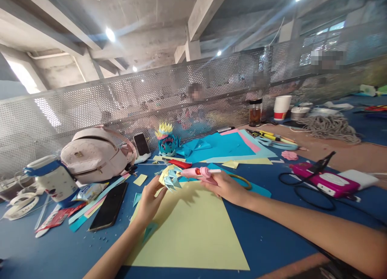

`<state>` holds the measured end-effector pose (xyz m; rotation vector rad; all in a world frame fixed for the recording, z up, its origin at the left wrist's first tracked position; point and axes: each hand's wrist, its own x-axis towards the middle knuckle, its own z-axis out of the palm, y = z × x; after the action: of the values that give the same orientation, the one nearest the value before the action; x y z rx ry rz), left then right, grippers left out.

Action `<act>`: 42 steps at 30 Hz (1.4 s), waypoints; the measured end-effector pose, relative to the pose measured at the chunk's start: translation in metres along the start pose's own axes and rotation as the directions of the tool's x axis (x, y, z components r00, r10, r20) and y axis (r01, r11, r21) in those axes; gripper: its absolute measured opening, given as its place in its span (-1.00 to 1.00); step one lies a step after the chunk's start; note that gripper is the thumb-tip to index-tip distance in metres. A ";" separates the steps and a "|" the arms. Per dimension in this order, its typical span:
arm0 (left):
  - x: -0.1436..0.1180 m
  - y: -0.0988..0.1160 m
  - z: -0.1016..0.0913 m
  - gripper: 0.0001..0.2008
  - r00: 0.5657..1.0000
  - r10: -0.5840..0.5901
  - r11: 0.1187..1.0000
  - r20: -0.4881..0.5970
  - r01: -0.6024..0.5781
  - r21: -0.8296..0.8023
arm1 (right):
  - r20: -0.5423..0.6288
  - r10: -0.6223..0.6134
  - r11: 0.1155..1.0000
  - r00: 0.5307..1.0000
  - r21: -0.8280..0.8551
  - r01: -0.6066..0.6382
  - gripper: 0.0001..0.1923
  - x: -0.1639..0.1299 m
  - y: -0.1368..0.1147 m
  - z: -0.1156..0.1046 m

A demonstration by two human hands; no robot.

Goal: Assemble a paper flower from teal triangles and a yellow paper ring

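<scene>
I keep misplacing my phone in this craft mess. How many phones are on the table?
2. One black phone lies flat left of the left hand; another phone stands propped beside the pink backpack. More could be hidden under paper.

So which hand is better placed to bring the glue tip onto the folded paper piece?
The right hand, probably. It already grips the pink glue gun, nozzle aimed left toward the folded paper piece. The left hand is occupied pinching that piece above the yellow sheet.
</scene>
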<state>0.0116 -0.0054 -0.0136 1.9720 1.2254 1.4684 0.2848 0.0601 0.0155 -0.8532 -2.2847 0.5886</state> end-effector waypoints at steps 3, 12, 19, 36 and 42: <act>0.000 0.000 0.000 -0.75 1.000 -0.002 1.000 -0.006 0.002 -0.003 | -0.018 -0.065 0.994 0.998 -0.084 0.063 -0.72 0.000 0.001 -0.001; 0.001 0.000 0.000 -0.75 0.998 -0.028 0.999 -0.050 0.027 -0.017 | 0.036 -0.051 0.991 0.998 -0.123 0.055 -0.78 -0.001 -0.005 -0.004; 0.004 0.004 0.000 -0.73 0.990 -0.065 0.993 -0.122 0.052 -0.106 | 0.037 -0.039 0.993 0.999 -0.108 0.042 -0.74 -0.001 -0.002 0.000; 0.005 0.006 0.002 -0.69 0.985 -0.135 0.979 -0.111 0.116 -0.165 | 0.005 -0.065 0.998 0.998 -0.007 0.065 -0.65 0.001 -0.002 -0.002; 0.005 0.005 0.003 -0.73 0.988 -0.139 0.973 -0.073 0.123 -0.194 | -0.013 -0.059 0.998 0.998 0.009 0.059 -0.66 0.000 -0.001 0.000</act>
<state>0.0162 -0.0036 -0.0087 1.6877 1.1797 1.5545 0.2837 0.0595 0.0160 -0.7800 -2.2862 0.5654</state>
